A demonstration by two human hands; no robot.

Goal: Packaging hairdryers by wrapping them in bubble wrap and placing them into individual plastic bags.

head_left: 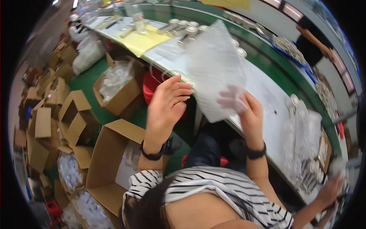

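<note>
A translucent bubble-wrap bag (pixel 213 65) stands up in front of me over the edge of the white worktable. My right hand (pixel 249 110) grips its lower right part; the fingers show through the film, and I cannot tell whether they are inside or behind it. To the left of the bag, my left hand (pixel 167 101) is raised with its fingers stretched out, holding nothing. Behind the bag, partly covered by it, several silver cylindrical parts (pixel 190 30) lie on the table near a yellow sheet (pixel 143 40).
An open cardboard box (pixel 108 160) stands at my left, among other boxes with white plastic pieces. Wrapped cylinders (pixel 303 129) are piled on the table's right. A co-worker's hand (pixel 329 191) reaches in at lower right; another person (pixel 314 42) stands beyond the green conveyor (pixel 263 51).
</note>
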